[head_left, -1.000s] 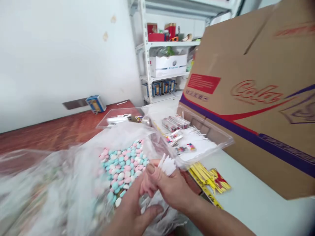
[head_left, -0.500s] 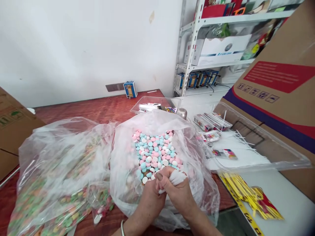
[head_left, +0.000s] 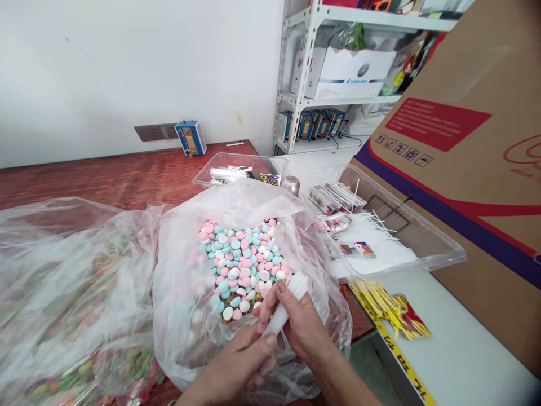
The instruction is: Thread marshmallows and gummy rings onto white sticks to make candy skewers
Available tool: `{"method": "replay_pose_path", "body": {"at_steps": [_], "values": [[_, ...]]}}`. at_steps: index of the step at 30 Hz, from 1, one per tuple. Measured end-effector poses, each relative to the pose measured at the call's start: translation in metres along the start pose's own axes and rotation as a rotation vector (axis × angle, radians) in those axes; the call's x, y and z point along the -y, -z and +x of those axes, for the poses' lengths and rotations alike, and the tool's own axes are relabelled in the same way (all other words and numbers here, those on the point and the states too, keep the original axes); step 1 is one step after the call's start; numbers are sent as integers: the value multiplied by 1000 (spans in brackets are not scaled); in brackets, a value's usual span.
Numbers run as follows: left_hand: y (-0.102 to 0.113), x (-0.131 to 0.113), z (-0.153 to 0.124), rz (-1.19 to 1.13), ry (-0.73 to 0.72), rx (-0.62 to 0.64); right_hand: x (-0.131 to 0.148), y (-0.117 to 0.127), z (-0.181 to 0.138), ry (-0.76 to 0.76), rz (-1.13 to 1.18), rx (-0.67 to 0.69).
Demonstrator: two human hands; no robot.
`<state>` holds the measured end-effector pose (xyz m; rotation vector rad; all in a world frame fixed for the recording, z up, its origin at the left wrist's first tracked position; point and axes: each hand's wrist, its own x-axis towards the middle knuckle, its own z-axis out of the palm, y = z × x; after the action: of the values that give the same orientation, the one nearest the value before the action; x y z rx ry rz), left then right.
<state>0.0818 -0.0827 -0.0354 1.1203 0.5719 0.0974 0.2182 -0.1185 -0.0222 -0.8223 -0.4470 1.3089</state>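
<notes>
My right hand (head_left: 302, 330) is closed round a bundle of thin white sticks (head_left: 288, 301), held just over the near edge of an open clear plastic bag (head_left: 181, 265). The bag is full of pink, blue and white round candies (head_left: 243, 262). Below and to the left of the right hand, my left hand (head_left: 236, 366) pinches the lower end of the same bundle. Both hands sit at the bottom middle of the view.
A second clear bag (head_left: 71, 293) of mixed coloured candies lies at the left on the red-brown table (head_left: 110, 175). A clear tray (head_left: 401, 237) with white sticks and small packets stands at the right, beside a large cardboard box (head_left: 469, 169). Yellow strips (head_left: 389, 307) lie near it.
The view has swung left and steadied over the candy bag. The stick bundle is now tilted, and my left hand has come down to its lower end.
</notes>
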Motion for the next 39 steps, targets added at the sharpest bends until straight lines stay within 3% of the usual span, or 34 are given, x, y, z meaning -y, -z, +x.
{"method": "replay_pose_path", "body": {"at_steps": [3,7,18,28,35,37,39], "values": [[4,16,-4,-198,47,3,1,1,-4,-38,19,90],[4,24,-4,-218,82,76,-3,5,-6,-91,51,131],[-1,11,-4,-289,159,45,-5,12,-3,-120,61,0],[-2,11,2,-333,134,9,-1,9,1,-128,53,-24],[-4,11,3,-209,104,-23,-12,10,-5,-128,-14,28],[-5,4,-1,-64,82,-28,-16,11,-12,-190,-116,69],[-2,-6,-7,236,1,-51,-10,14,-15,-240,-199,82]]}}
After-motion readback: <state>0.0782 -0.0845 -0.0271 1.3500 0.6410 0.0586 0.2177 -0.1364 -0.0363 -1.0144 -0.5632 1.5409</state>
